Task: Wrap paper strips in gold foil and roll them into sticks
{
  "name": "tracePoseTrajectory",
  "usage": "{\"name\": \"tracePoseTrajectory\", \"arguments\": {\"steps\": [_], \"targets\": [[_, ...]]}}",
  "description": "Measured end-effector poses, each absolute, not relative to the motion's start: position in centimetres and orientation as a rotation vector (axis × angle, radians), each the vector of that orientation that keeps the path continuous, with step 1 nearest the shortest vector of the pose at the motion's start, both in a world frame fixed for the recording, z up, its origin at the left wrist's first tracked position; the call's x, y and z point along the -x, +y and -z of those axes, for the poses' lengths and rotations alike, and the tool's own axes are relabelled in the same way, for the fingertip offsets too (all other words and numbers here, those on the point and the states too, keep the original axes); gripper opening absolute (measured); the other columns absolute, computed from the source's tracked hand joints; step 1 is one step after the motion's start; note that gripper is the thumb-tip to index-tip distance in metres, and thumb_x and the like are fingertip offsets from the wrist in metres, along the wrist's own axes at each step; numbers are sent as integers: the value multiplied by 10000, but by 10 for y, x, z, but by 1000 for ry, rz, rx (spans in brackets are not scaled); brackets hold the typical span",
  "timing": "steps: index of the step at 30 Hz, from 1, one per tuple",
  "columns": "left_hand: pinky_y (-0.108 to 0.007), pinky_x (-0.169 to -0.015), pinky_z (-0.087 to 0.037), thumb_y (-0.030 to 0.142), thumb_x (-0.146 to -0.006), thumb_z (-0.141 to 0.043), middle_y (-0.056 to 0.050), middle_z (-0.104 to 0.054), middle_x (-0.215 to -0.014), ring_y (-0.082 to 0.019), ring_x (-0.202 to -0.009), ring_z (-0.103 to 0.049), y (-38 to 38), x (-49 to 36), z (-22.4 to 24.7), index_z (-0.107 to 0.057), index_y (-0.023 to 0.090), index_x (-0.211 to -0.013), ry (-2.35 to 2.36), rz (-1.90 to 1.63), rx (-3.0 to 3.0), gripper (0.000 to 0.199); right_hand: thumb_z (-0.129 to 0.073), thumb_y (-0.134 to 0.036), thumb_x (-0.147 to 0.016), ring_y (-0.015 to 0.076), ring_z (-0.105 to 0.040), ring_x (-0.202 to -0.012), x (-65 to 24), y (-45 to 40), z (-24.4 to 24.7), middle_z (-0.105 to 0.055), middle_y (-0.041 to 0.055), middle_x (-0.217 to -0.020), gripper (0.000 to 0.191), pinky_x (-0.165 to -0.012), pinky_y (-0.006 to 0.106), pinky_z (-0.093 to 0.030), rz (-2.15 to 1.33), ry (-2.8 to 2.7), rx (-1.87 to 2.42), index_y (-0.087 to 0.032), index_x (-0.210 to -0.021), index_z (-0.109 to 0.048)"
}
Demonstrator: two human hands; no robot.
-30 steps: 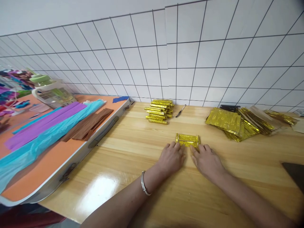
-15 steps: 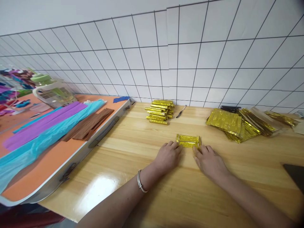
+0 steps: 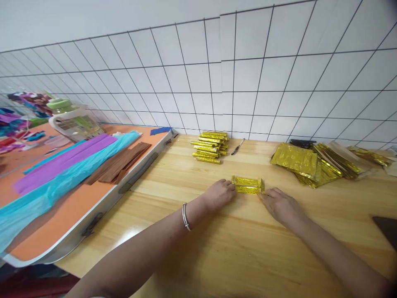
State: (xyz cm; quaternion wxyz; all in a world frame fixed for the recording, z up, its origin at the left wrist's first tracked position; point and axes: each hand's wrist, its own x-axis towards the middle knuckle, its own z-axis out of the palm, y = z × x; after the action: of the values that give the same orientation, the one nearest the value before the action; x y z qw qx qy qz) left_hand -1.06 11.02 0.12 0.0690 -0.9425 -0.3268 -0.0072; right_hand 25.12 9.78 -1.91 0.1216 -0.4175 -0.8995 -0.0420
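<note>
A small sheet of gold foil paper (image 3: 248, 185), with its left and right ends folded up, lies on the wooden table (image 3: 217, 252). At its left end, the curled fingers of my left hand (image 3: 221, 195) are closed on the lower corner. My right hand (image 3: 281, 203) pinches the lower right corner, thumb and fingers together; its fingertips are partly hidden. A silver bangle (image 3: 185, 216) circles my left wrist. Beyond the sheet, a stack of folded gold strips (image 3: 211, 147) sits near the wall.
A black pen (image 3: 238, 147) lies beside the stack. Loose gold foil sheets (image 3: 294, 160) are piled at the right. On the left, an orange board (image 3: 66, 217) with a raised pale edge bears purple (image 3: 66, 163), turquoise and brown crepe paper and a clear bottle (image 3: 76, 122).
My hands have moved slightly apart, from the lower edge of the gold foil paper out to its two ends. The camera view has shifted a little.
</note>
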Motion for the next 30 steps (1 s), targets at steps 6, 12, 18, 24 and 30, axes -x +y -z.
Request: {"name": "tracePoseTrajectory", "arguments": {"steps": [6, 12, 18, 24, 30], "targets": [[-318, -706, -407, 126, -882, -396, -90, -580, -817, -194, -792, -527, 113, 6, 2, -549, 138, -844, -974, 13, 2829, 158, -399, -273, -902, 157, -553, -824, -253, 105, 20, -658, 52, -840, 273, -690, 250, -457, 104, -2585, 1173, -242, -952, -665], [-272, -731, -429, 126, -839, -451, -50, -573, -831, -166, -816, -528, 115, 8, 13, -578, 186, -915, -1321, 220, 2812, 159, -419, -233, -896, 163, -555, -879, -258, 106, 32, -653, 53, -910, 244, -745, 275, -465, 81, -2513, 1133, -219, -985, -645], [-256, -748, -437, 117, -820, -452, -52, -584, -842, -158, -835, -539, 115, 11, 25, -598, 195, -947, -1400, 394, 2789, 208, -429, -227, -898, 170, -553, -908, -258, 107, 37, -650, 68, -951, 225, -797, 307, -461, 91, -2458, 1119, -185, -1008, -620], [-250, -749, -444, 107, -809, -457, -38, -597, -871, -149, -834, -550, 115, 14, 29, -598, 203, -954, -1414, 516, 2802, 224, -419, -150, -889, 170, -550, -905, -258, 108, 38, -645, 74, -938, 244, -799, 306, -450, 228, -2501, 1084, -170, -1027, -619], [-257, -771, -455, 96, -811, -440, -50, -605, -876, -148, -864, -555, 116, 15, 34, -605, 200, -957, -1414, 647, 2804, 244, -416, -110, -880, 180, -534, -897, -259, 105, 39, -630, 86, -915, 252, -807, 308, -425, 326, -2513, 1113, -150, -1024, -618]]}}
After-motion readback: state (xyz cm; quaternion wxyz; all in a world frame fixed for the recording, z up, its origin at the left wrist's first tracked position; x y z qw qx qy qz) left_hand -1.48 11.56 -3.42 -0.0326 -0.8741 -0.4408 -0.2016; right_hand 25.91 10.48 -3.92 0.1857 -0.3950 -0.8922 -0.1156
